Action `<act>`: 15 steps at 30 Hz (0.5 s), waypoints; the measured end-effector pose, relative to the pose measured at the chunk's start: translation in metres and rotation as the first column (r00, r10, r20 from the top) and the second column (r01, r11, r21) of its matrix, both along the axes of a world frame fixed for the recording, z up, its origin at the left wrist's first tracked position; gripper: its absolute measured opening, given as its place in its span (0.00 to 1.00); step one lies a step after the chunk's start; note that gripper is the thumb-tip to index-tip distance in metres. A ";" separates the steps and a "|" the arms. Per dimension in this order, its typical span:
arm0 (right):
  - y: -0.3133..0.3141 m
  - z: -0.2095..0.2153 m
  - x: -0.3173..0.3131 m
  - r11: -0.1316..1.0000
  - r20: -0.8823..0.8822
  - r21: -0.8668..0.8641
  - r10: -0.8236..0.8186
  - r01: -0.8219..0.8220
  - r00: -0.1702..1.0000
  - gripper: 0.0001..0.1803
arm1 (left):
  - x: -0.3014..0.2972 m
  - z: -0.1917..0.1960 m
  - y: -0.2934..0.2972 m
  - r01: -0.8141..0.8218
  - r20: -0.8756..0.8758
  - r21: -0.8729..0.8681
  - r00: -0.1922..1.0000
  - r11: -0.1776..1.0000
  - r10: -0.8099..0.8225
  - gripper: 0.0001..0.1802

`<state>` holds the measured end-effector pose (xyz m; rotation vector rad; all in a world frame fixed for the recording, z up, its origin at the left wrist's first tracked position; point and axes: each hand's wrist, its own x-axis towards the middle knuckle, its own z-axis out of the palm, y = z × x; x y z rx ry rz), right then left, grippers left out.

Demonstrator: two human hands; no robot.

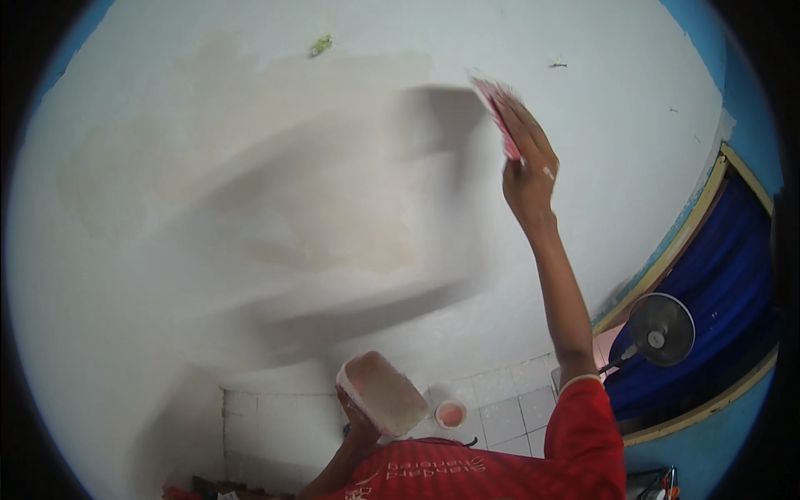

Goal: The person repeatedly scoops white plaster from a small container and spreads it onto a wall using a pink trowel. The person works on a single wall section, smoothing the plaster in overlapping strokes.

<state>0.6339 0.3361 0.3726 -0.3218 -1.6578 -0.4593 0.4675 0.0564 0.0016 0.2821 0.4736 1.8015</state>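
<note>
Raised to the upper right, my right hand (531, 179) is closed on a flat pink-red piece (502, 121) with whitish smears, at or close to the white wall (250, 325). Motion blur hides its exact kind, and whether it touches the wall I cannot tell. Low in front of my red shirt, my left hand (360, 423) grips the side of a rectangular tub (410, 410). Its rim is whitish, and a greyish-brown surface shows inside. Damp-looking beige patches (342, 237) mark the wall, and a dark shadow falls across it.
A small round container (451, 414) with pinkish contents stands on the white tiled floor (500, 417). To the right are a fan (661, 330) and a dark blue curtain (733, 275) in a yellowish frame. A green spot (321, 45) marks the upper wall.
</note>
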 end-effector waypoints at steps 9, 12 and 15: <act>0.051 0.023 -0.027 0.955 0.140 0.132 -0.284 0.266 0.949 0.37 | 0.005 -0.009 -0.006 -0.011 0.060 0.013 0.998 1.000 0.011 0.47; 0.040 0.006 -0.025 0.956 0.161 0.058 -0.295 0.289 0.942 0.37 | 0.006 -0.005 -0.011 -0.013 0.016 0.034 1.000 0.999 0.012 0.47; 0.029 -0.012 -0.025 0.973 0.155 0.030 -0.229 0.227 0.961 0.37 | -0.004 -0.009 -0.011 0.021 -0.004 0.005 1.000 1.000 -0.021 0.46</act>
